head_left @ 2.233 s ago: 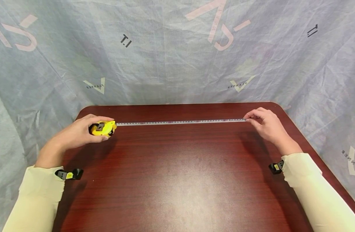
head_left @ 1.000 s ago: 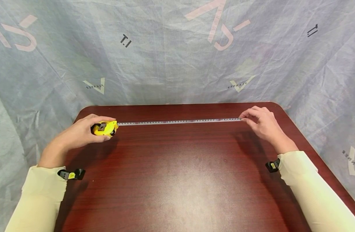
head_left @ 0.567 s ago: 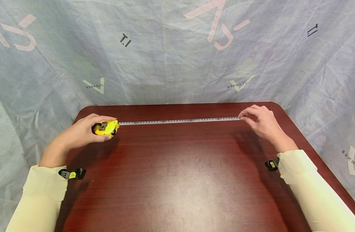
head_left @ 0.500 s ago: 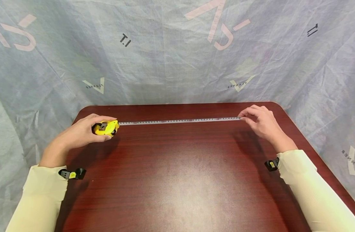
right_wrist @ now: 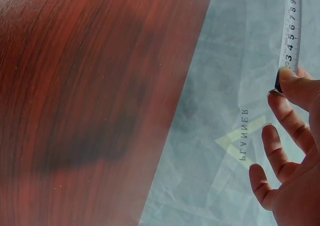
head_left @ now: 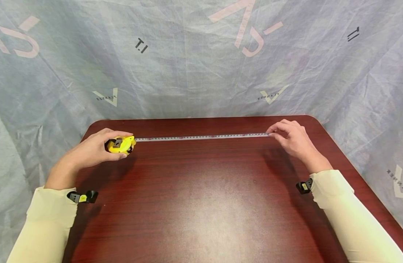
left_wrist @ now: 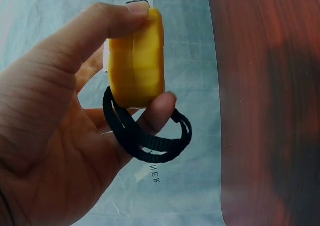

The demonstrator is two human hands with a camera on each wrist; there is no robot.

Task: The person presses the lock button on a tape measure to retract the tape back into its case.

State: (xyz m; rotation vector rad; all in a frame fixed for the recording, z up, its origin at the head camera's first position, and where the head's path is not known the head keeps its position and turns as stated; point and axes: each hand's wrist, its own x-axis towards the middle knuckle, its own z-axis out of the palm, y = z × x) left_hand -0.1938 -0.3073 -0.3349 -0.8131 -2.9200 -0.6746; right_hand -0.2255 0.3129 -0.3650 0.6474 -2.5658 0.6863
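A yellow tape measure (head_left: 121, 145) with a black wrist strap (left_wrist: 150, 146) is gripped in my left hand (head_left: 92, 149), thumb and fingers on opposite edges of its case. From the case a white blade (head_left: 194, 137) with black and red figures stretches nearly level across to the right, above the table. At its far end my right hand (head_left: 295, 140) pinches the metal end hook (right_wrist: 278, 83) between thumb and index finger. The other fingers of that hand stand loosely bent in the right wrist view. Both hands are held above the tabletop.
Beneath the hands lies a dark red-brown wooden table (head_left: 188, 190) with rounded far corners. Grey-blue printed fabric (head_left: 188, 73) hangs behind it and along both sides. Wrist cameras on black straps sit at the cuffs of the cream sleeves (head_left: 346, 208).
My right hand has moved left with the blade's end, and the left hand has shifted slightly right with the case. The stretch of blade between them has become shorter.
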